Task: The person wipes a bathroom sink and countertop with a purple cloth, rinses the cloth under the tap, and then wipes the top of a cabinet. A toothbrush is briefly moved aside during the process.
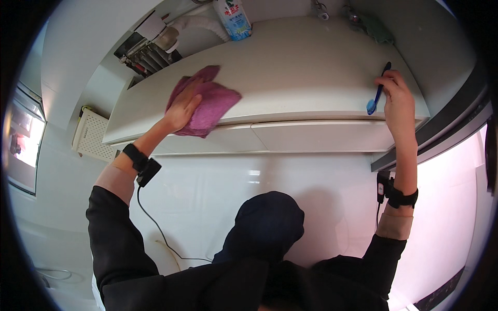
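Observation:
My left hand (183,109) lies over a crumpled pink-purple cloth (218,103), pressing it on the left part of a white cabinet top (295,74); part of the cloth hangs over the front edge. At the right end of that surface, my right hand (397,93) holds a blue toothbrush (379,91) between thumb and fingers. Its bristle head points down toward the front edge and its handle end points away from me. Whether the bristles touch the surface I cannot tell.
A blue-and-white plastic bottle (234,21) stands at the back edge. Pipes and a corrugated hose (202,24) are at the back left. A green cloth (375,29) hangs by metal valves (322,11) at the back right. A perforated white basket (93,134) is at the left.

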Tool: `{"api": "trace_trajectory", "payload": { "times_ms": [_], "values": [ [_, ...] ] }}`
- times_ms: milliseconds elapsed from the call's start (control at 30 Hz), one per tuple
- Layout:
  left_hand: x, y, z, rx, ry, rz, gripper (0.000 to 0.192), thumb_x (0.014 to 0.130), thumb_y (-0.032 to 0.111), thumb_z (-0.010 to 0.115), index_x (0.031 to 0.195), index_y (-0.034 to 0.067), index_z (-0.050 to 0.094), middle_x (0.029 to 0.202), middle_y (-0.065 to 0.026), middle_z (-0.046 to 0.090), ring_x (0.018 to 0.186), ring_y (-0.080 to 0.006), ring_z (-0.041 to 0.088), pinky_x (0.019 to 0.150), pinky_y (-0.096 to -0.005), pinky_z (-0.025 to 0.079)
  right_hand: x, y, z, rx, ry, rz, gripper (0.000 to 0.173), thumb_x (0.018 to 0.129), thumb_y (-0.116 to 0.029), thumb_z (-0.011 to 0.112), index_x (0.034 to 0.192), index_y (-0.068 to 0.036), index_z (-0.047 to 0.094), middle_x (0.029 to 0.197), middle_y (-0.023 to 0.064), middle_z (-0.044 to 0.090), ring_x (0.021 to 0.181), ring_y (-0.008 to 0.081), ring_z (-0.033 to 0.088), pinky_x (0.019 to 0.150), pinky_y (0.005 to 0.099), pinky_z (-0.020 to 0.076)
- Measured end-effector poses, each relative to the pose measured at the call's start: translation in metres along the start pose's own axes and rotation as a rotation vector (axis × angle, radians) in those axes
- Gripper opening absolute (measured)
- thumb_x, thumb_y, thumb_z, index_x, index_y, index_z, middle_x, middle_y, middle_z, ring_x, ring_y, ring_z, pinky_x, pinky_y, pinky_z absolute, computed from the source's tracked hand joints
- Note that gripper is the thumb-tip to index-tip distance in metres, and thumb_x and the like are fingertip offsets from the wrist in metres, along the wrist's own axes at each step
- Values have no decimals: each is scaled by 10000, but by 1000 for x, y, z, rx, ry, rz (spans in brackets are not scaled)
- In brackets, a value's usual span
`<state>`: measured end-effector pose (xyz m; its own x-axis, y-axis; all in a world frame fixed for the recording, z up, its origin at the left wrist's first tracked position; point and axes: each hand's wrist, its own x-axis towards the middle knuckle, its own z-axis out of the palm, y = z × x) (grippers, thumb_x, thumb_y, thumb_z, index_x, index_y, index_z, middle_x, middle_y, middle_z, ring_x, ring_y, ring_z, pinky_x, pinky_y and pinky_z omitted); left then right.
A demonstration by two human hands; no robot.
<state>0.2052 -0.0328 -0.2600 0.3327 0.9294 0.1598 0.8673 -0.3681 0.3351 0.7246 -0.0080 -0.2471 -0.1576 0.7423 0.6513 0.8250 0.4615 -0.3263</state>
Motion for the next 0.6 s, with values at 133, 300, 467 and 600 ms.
{"api": "trace_trajectory", "payload": {
  "times_ms": [133, 300, 467, 600],
  "values": [
    [-53, -80, -21, 58, 49, -226, 574, 999, 368, 359, 1428, -9, 297, 1479, -203, 306, 1389, -311, 258, 1138, -352, 184, 0, -4, -5, 138, 14, 41, 318, 804, 134, 465, 1029, -15, 634, 1118, 113, 591, 928, 331, 603, 823, 358, 470],
    [-125, -253, -50, -108, 189, -467, 535, 994, 335, 368, 1405, -5, 344, 1458, -203, 348, 1377, -304, 287, 1126, -338, 208, -3, 3, 8, 123, 108, 51, 336, 845, 81, 456, 1107, -47, 623, 1152, 132, 594, 986, 311, 598, 865, 342, 460],
    [-99, -364, -28, 336, 264, -543, 467, 982, 283, 385, 1375, 30, 406, 1420, -194, 397, 1349, -315, 323, 1116, -360, 238, -3, 5, 18, 79, 159, 99, 310, 860, 39, 456, 1101, -54, 626, 1149, 122, 596, 1007, 303, 590, 877, 335, 452],
    [-53, -265, -16, 219, 193, -227, 468, 985, 265, 380, 1392, 33, 373, 1440, -176, 366, 1349, -303, 318, 1119, -362, 233, 5, -3, 18, 123, 235, 147, 290, 853, 35, 452, 1065, -41, 636, 1123, 111, 611, 988, 250, 617, 863, 305, 460]
  ]
}}
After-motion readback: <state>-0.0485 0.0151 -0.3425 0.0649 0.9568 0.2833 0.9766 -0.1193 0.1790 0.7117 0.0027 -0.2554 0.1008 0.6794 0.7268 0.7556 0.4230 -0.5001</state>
